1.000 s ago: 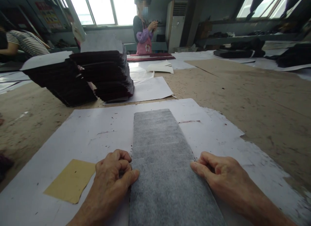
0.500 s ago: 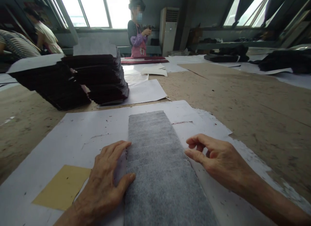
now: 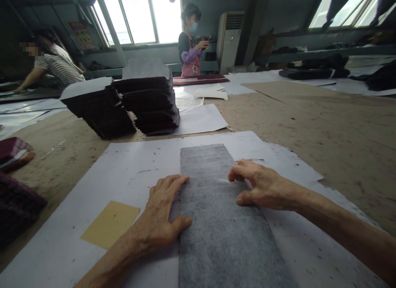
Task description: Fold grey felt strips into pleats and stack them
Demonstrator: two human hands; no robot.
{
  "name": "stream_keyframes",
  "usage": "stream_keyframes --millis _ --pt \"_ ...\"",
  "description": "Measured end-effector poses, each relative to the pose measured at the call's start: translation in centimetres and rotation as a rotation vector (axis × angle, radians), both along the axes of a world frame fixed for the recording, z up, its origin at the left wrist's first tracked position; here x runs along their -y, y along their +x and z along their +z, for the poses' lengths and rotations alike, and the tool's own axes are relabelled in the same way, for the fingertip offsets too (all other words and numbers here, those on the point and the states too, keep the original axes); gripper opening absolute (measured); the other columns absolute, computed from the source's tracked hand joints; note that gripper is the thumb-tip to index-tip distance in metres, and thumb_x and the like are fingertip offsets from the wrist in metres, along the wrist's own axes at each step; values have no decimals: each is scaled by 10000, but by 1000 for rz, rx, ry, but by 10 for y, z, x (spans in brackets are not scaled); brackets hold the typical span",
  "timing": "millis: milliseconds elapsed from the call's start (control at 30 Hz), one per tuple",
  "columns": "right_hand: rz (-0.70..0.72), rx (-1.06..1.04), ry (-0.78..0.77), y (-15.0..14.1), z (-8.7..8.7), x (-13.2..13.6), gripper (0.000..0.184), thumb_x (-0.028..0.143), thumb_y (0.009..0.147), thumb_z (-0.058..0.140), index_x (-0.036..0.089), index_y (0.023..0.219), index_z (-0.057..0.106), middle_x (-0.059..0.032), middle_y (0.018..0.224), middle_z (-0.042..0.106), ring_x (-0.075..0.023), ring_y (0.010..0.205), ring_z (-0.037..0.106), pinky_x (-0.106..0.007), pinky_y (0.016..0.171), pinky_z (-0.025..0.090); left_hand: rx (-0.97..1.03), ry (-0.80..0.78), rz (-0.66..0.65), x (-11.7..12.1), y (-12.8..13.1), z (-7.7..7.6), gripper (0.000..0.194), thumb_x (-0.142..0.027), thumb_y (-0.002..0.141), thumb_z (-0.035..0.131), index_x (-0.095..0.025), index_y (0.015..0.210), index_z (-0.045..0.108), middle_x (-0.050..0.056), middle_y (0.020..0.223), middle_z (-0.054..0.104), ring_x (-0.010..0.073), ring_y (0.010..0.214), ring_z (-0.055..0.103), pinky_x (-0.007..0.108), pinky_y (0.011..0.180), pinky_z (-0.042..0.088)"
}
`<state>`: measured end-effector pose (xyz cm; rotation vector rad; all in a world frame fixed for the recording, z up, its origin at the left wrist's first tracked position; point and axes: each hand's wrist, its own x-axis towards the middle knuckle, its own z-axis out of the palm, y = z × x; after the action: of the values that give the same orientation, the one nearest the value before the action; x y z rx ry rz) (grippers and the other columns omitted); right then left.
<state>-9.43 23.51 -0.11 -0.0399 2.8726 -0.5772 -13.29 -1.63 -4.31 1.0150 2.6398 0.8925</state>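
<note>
A long grey felt-like strip point(image 3: 216, 222), made of overlapping layered pieces, lies on a white paper sheet point(image 3: 130, 172) in front of me. My left hand point(image 3: 163, 209) rests flat along the strip's left edge, fingers stretched out, thumb on the grey surface. My right hand point(image 3: 260, 185) lies on the strip's right side farther up. Its fingers are curled and pinch at the edge of one grey layer, where a thin white sliver shows.
A tan paper piece point(image 3: 109, 224) lies left of my left hand. Two stacks of dark maroon pieces point(image 3: 148, 100) stand behind the sheet; more dark pieces point(image 3: 15, 197) sit at the left edge. Two other people work at the back: one standing point(image 3: 192, 44), one seated point(image 3: 52, 65).
My left hand has uncurled from a fist to lie flat. My right hand has moved left and forward from the strip's right edge onto the strip and pinches a layer.
</note>
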Motion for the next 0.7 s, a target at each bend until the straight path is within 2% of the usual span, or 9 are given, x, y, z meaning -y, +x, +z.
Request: stream_keyframes --millis 200,267,400,467,533,567,700 --pt "33 -56 8 4 -1 5 194 139 596 617 186 772 551 -23 857 554 -169 779 490 -273 665 369 29 10 -41 -2 -4 2 666 -353 682 574 -223 1299 358 90 1319 377 289 1201 310 474 1006 233" --pt "-4 -64 -16 9 -4 5 214 128 601 599 180 801 549 -25 833 559 -168 770 495 -273 664 372 33 22 -40 -2 -4 2 679 -348 675 573 -218 1302 350 95 1313 379 292 1188 318 476 995 240" --pt "-88 -166 -126 19 -13 5 380 141 614 607 179 989 553 -29 896 577 -169 812 517 -277 715 386 66 36 2 -4 -4 3 683 -305 632 583 -198 1274 375 96 1220 447 289 1106 376 474 951 279" --pt "-128 -208 -158 23 -18 4 277 183 625 612 186 900 584 -16 836 581 -167 759 516 -279 679 383 93 41 60 -6 -3 4 650 -291 599 588 -190 1218 419 90 1135 496 285 1043 415 464 916 312" --pt "-172 -196 -219 28 -21 3 117 250 646 605 186 741 582 -2 730 559 -158 677 497 -275 612 371 124 41 123 -7 -1 4 559 -294 577 587 -189 1115 479 72 1028 539 274 969 452 445 872 347" --pt "-203 -168 -271 30 -22 3 112 293 665 591 186 692 570 3 687 542 -153 642 485 -272 580 362 142 38 150 -7 0 4 481 -296 576 583 -191 1039 511 59 965 556 264 927 469 430 847 362" --pt "-354 -13 -461 44 -20 1 296 466 727 502 190 628 542 26 576 452 -123 544 411 -258 504 305 206 35 179 -6 7 5 188 -293 615 555 -192 775 561 15 765 574 207 776 504 344 747 390"
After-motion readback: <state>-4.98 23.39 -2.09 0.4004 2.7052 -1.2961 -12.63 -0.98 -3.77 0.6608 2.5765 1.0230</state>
